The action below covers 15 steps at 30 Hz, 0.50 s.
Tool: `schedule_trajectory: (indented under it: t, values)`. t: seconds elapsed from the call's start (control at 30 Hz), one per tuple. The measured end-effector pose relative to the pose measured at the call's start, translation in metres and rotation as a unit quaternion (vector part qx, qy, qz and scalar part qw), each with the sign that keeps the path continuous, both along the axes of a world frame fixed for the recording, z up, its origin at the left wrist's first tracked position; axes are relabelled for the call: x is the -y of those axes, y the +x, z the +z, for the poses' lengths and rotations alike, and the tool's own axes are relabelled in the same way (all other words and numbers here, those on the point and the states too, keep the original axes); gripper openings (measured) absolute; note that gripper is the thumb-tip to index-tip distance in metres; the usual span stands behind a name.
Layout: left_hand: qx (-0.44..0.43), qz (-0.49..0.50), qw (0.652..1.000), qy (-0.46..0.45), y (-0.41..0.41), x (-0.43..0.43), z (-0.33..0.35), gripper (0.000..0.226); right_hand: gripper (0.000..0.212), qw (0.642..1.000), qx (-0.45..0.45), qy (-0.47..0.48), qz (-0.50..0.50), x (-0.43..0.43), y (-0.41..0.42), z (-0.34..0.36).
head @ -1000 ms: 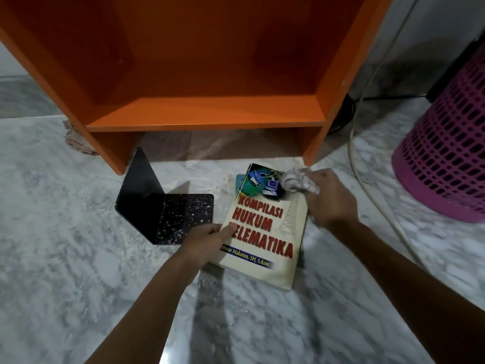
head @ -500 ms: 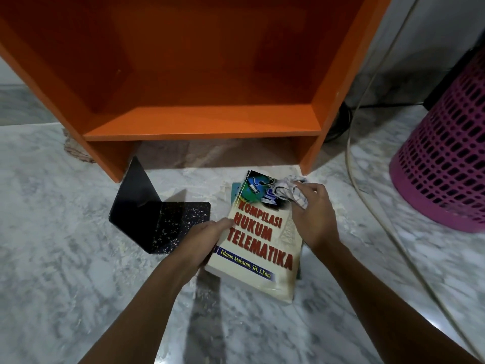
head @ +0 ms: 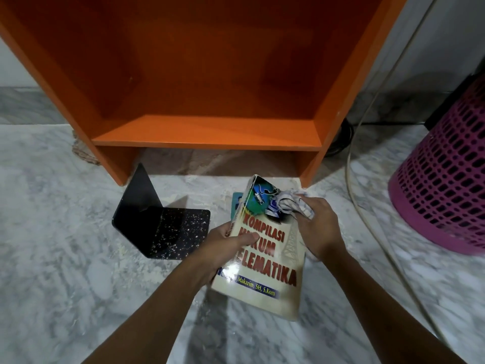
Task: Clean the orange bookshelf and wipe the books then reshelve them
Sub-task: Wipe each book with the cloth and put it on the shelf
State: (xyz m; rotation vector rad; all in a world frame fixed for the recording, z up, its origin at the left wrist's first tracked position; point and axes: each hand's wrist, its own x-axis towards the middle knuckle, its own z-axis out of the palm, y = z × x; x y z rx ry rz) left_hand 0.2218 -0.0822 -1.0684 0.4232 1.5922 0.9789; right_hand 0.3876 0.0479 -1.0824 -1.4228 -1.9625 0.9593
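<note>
Cream book [head: 273, 282], centre frame: left hand [head: 223, 245] is gripping its edge, right hand [head: 317, 227] is clutching a bunched cloth [head: 288, 203] against it.

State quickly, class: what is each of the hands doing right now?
Left hand: closed on the book, gripping its left edge, thumb on the cover.
Right hand: closed on the crumpled cloth, pressed to the cover's top.

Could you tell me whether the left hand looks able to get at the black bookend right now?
Probably yes: the bookend sits on the floor just beside the left hand, nothing between, though that hand grips the book.
</note>
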Motion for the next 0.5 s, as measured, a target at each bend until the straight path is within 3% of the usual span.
schedule_trajectory:
  t: [0.17, 0.33, 0.5]
  values:
    - [-0.063, 0.014, 0.995, 0.076, 0.002, 0.008, 0.035, 0.017, 0.024, 0.997, -0.042, 0.07, 0.015, 0.003, -0.001, 0.041]
    - [-0.138, 0.031, 0.976, 0.163, -0.013, 0.019, 0.099, 0.018, 0.034, 0.985, -0.126, 0.105, 0.05, 0.016, -0.018, 0.108]
    - [-0.181, 0.073, 0.946, 0.258, -0.029, 0.031, 0.183, 0.018, 0.047, 0.971, -0.155, 0.144, 0.111, 0.032, -0.045, 0.194]
